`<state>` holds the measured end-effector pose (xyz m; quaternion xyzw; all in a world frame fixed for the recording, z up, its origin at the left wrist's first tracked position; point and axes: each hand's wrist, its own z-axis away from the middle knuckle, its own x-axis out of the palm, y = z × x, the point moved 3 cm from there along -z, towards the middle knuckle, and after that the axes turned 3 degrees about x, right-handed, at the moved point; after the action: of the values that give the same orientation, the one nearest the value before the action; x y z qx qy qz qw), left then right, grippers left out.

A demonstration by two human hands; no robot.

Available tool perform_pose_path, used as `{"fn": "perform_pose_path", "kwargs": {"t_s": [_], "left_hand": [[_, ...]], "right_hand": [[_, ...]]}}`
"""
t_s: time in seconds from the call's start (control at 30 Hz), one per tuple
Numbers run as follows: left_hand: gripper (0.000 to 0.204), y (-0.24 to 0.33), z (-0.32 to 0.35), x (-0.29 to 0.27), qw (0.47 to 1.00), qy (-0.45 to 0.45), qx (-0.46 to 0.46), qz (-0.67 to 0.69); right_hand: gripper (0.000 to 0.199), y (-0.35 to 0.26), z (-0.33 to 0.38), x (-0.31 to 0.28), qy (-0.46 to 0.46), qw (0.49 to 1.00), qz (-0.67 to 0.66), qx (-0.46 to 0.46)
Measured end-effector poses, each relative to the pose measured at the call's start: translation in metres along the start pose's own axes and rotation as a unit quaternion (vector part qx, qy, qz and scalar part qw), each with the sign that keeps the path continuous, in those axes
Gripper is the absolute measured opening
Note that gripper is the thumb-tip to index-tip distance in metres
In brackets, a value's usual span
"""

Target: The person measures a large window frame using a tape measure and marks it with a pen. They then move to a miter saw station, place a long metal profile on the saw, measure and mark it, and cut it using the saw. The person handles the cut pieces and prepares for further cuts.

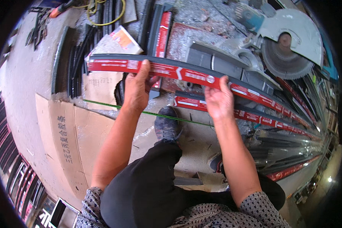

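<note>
Dusty concrete floor (26,76) with flattened cardboard (64,133) below; both hands hold a long dark strip (193,76) with red film before a chop saw (285,45); left hand (136,89) fingers curl over it; right hand (218,100) fingers pinch its lower edge.

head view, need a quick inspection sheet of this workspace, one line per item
surface: concrete floor, dusty, partly covered by flattened cardboard
job's things: long dark profile with red film, held level across the body
clutter: more profiles stacked at right, black strips lying at left
grippers: left hand and right hand both grip the profile
cables: yellow cable coiled at top
surroundings: chop saw with toothed blade just beyond the profile
</note>
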<state>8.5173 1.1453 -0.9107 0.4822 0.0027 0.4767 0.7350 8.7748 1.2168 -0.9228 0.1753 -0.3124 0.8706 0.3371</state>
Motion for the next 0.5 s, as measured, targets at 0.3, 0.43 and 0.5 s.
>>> {"fn": "perform_pose_path", "kwargs": {"t_s": [0.3, 0.43, 0.5], "left_hand": [[0.019, 0.013, -0.047, -0.066, 0.997, 0.05, 0.049, 0.019], [0.021, 0.025, -0.072, -0.104, 0.996, 0.051, 0.07, 0.011], [0.023, 0.032, -0.079, -0.105, 0.996, 0.036, 0.086, 0.006]], "right_hand": [[0.032, 0.046, 0.019, 0.025, -0.061, 0.981, 0.15, 0.105], [0.029, 0.027, 0.072, 0.008, -0.146, 0.903, 0.396, 0.077], [0.023, 0.011, 0.092, -0.022, -0.155, 0.854, 0.496, 0.029]]}}
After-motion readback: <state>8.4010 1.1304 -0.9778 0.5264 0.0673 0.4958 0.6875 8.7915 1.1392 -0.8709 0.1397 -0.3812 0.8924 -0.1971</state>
